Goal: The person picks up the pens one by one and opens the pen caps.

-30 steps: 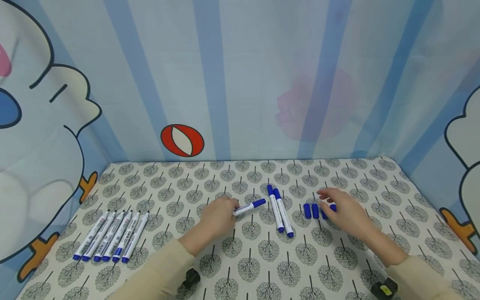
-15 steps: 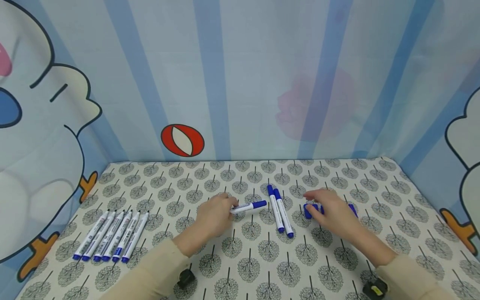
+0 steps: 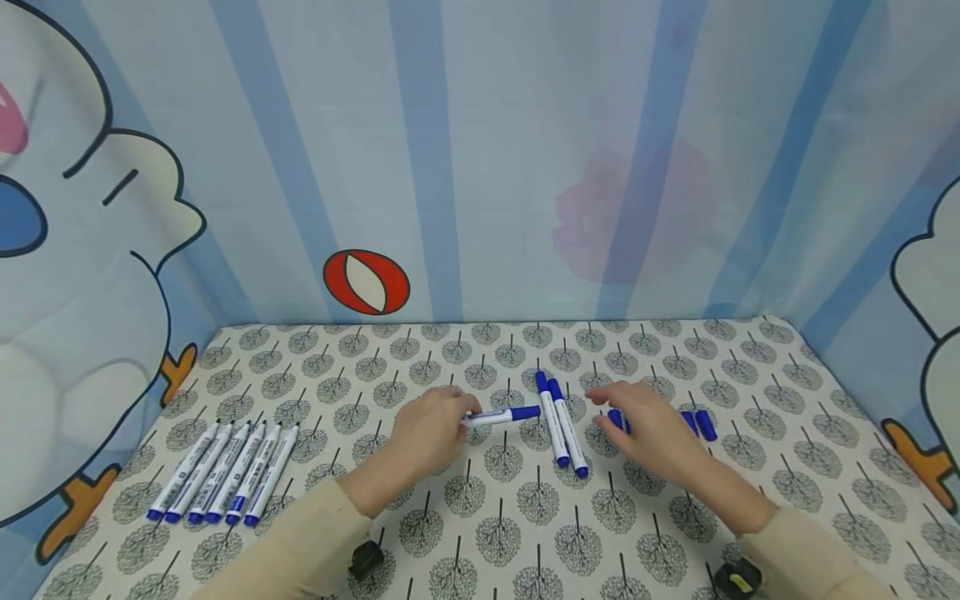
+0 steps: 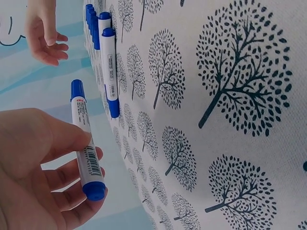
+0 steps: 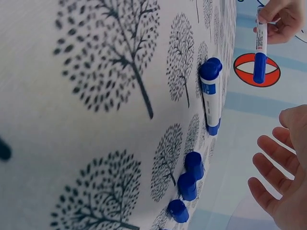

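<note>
My left hand pinches a white marker with a blue cap near its rear end, the cap pointing right. In the left wrist view, the thumb lies across the barrel of this marker, above the cloth. My right hand hovers with fingers spread and loosely bent, partly covering a row of loose blue caps. Nothing is held in it, as the right wrist view of the right hand shows. Between the hands, two capped markers lie side by side.
Several uncapped markers lie in a row at the left, their dark tips pointing away. A tree-print cloth covers the table. Behind it hangs a blue striped curtain.
My right hand has moved left over the loose caps, uncovering those at the right end. The held marker has turned slightly more level, its cap shifting a little right.
</note>
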A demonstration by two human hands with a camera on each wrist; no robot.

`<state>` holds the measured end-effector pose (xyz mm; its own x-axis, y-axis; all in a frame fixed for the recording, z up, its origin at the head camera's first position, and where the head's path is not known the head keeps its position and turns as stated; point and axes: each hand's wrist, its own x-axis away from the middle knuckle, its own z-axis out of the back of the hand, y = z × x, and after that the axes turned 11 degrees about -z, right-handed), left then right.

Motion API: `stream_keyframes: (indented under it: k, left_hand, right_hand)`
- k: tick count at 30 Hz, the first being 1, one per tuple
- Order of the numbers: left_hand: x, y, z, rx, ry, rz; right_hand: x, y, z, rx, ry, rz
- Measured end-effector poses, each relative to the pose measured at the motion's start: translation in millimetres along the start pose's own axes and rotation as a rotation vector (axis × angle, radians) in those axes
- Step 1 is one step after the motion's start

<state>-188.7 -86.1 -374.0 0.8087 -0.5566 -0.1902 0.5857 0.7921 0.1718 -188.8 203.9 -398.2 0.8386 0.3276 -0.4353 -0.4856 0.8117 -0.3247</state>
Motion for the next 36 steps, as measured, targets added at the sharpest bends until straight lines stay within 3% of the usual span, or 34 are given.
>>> stream_keyframes:
  k: [12, 22, 36]
  left_hand:
    - [0.9, 6.6, 3.8, -0.003, 0.006, -0.075]
    - [1.6, 8.0, 1.6, 0.017, 0.08, -0.165]
    - [0.1, 10.0, 2.3, -0.001, 0.114, -0.216]
  right_hand:
    - [-4.4, -12.8, -5.8, -0.004, -0.008, 0.047]
    - [-7.4, -25.1, -10.8, -0.004, -0.05, 0.035]
    - [-15.6, -39.4, -17.0, -0.028, -0.074, 0.043]
